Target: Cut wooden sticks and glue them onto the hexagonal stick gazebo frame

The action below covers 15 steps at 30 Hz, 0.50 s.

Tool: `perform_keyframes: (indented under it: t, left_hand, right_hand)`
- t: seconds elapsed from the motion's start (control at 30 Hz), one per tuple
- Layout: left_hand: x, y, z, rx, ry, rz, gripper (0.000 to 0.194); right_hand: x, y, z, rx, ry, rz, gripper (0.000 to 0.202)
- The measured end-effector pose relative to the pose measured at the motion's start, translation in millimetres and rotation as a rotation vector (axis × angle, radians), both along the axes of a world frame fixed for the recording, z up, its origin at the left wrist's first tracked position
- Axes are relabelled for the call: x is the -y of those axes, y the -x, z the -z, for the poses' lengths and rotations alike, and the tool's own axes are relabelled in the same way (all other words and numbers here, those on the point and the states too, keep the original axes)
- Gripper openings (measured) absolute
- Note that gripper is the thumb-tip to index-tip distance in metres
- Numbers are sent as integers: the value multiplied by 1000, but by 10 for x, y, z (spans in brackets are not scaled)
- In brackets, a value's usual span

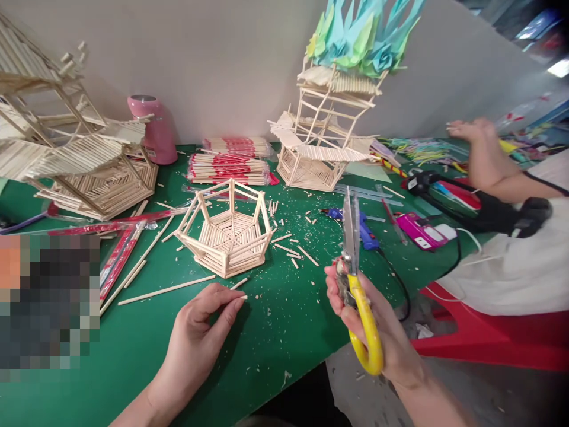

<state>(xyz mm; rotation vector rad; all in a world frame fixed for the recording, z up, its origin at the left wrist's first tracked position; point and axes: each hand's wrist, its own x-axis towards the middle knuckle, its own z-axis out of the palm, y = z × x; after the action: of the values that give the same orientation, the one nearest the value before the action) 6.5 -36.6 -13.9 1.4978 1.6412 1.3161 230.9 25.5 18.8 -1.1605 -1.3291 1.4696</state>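
Observation:
My left hand (200, 332) is closed in a pinch above the green table, with the pale tip of a short wooden stick (244, 297) showing between thumb and forefinger. In my right hand (386, 326) are scissors (351, 237) with a yellow handle, blades pointing up and nearly together. Just beyond my left hand stands a small many-sided frame (231, 237) of wooden sticks, its floor laid in rings of sticks. A long loose stick (166, 290) lies between that frame and my left hand. Cut bits of stick (293, 255) are scattered right of the frame.
Stick towers stand at left (89, 160) and back (329, 130), the latter topped with blue-green paper. Stick packs (229, 169), a pink bottle (157, 130) and a blue glue gun (367, 231) with its cord share the table (267, 356). Another person's arm (498, 154) is at right.

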Motion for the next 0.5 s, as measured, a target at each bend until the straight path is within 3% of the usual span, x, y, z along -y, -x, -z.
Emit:
perform_keyframes:
  t: [0.13, 0.27, 0.37, 0.5]
  left_hand:
    - [5, -18, -39, 110, 92, -43, 11]
    - [26, -98, -120, 168, 126, -19, 12]
    - [28, -195, -190, 57, -37, 24, 9]
    - [6, -289, -217, -185, -343, 57, 13]
  right_hand:
    - [0, 43, -13, -241, 54, -91, 34]
    - [49, 126, -15, -136, -56, -63, 18]
    - [131, 267, 20, -104, -125, -89, 16]
    - [210, 485, 37, -110, -26, -49, 17]
